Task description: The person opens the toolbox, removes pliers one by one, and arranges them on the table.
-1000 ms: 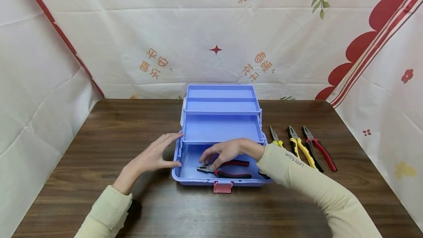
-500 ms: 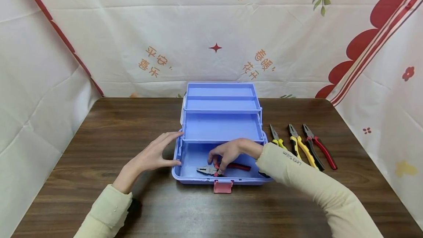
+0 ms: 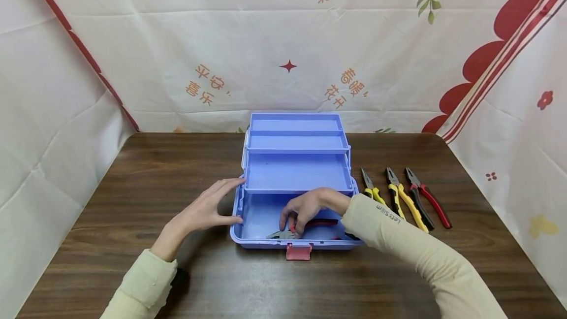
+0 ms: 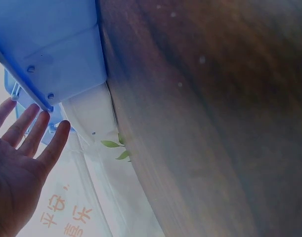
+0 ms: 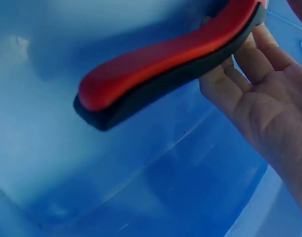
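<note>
A blue toolbox (image 3: 259, 210) stands open on the table, its two tiers of trays raised behind the bottom compartment. Inside that compartment are pliers (image 3: 322, 222) with red and black handles, their metal head pointing left. My right hand (image 3: 306, 207) pinches them close behind the head, hiding part of the handles. In the right wrist view, one red-and-black handle (image 5: 155, 69) extends out from the fingers over the blue floor. My left hand (image 3: 205, 206) is spread at the box's left side, fingertips at the tray edge and thumb at the lower rim.
Right of the toolbox lie yellow-handled needle-nose pliers (image 3: 368, 186), yellow-and-black pliers (image 3: 405, 198) and red-and-black pliers (image 3: 427, 198). A pink latch (image 3: 299, 251) hangs at the box's front. A white printed cloth (image 3: 283, 38) encloses the table (image 3: 177, 161) at the back and sides.
My right hand has moved rightward from the pliers' metal head to their handles and now grips them. The pliers have shifted slightly right and towards the front. My left hand stays put.
</note>
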A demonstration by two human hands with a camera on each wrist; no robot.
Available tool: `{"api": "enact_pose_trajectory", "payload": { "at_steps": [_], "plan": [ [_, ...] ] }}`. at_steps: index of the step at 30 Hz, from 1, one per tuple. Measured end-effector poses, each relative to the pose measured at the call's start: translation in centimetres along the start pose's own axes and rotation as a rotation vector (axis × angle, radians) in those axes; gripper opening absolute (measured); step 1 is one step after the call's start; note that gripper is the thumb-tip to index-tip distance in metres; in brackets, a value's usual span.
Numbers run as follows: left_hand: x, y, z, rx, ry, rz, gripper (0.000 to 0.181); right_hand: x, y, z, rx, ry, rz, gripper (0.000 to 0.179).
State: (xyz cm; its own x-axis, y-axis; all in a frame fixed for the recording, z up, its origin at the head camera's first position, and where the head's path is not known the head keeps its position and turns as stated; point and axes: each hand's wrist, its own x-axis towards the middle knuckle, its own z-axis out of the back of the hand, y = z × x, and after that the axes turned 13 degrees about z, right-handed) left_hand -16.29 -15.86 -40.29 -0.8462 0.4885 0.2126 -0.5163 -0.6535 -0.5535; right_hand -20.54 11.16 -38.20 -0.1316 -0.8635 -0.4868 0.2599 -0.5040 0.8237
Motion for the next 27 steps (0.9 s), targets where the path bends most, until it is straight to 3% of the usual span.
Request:
{"api": "enact_pose_trajectory", "payload": {
  "at_steps": [7,19,27],
  "plan": [
    [0.0,0.0,0.0,0.000,0.000,0.003,0.083,0.2,-0.2,-0.1,-0.025,-0.002,0.059,0.038],
    [-0.2,0.1,-0.2,-0.004,0.007,0.017,0.082,0.9,-1.3,-0.4,0.056,0.029,0.094,0.032],
    [-0.2,0.1,-0.1,0.001,0.000,0.011,0.083,0.8,-1.0,-0.3,0.026,0.063,0.116,0.027]
  ]
}}
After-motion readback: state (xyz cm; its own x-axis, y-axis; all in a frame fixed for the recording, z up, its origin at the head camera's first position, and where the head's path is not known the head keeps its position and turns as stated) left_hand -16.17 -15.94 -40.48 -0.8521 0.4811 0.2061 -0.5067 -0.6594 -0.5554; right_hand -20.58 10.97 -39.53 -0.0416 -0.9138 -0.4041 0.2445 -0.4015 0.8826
